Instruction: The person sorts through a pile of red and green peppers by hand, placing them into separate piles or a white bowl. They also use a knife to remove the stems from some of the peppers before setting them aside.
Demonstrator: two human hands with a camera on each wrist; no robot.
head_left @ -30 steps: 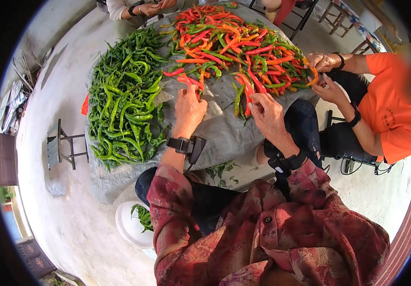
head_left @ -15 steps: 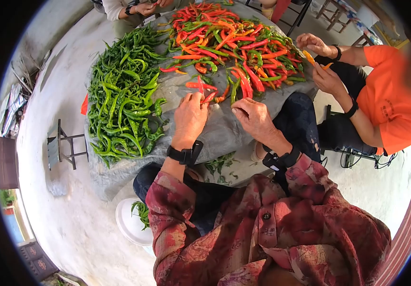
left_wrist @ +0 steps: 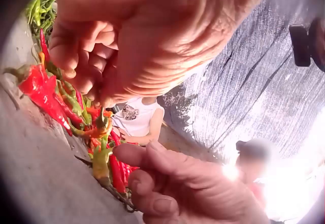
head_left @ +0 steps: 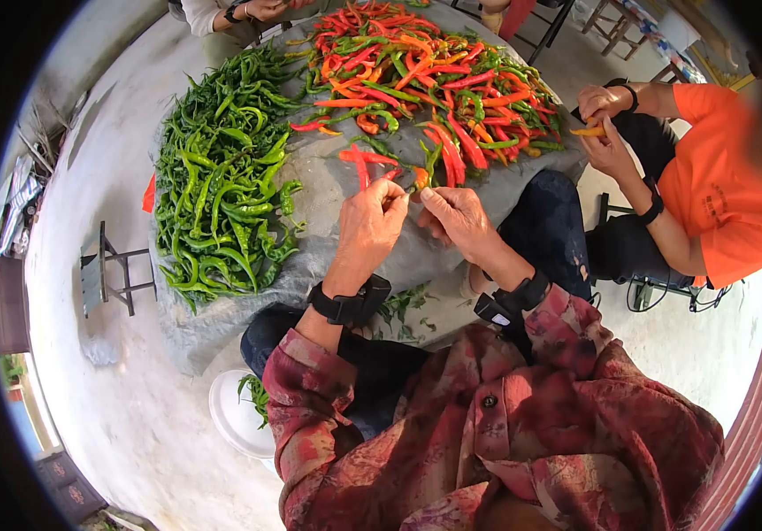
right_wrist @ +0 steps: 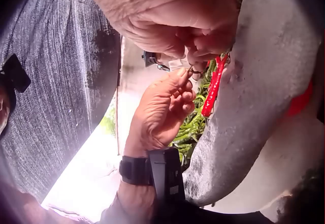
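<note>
In the head view, my left hand (head_left: 369, 232) and right hand (head_left: 467, 225) meet at an orange-and-green chili pepper (head_left: 420, 178) over the grey sheet. The left wrist view has the left thumb and forefinger pinching its green stem end, while the right hand (left_wrist: 193, 186) reaches its side with thumb and forefinger close together. In the right wrist view, the left fingers pinch a thin dark stem (right_wrist: 190, 69) right below the right hand's curled fingers. Just beyond the left hand lie a few red chili peppers (head_left: 368, 157).
A heap of green chili peppers (head_left: 222, 195) covers the sheet's left side. Red and orange chili peppers (head_left: 434, 75) pile up at the back. A person in an orange shirt (head_left: 724, 177) sits at the right, holding a pepper. A white basin (head_left: 232, 425) stands below left.
Both hands have come together over the sheet, around the orange-and-green chili pepper. My left hand is off the red peppers, which stay lying there. The right hand has moved left.
</note>
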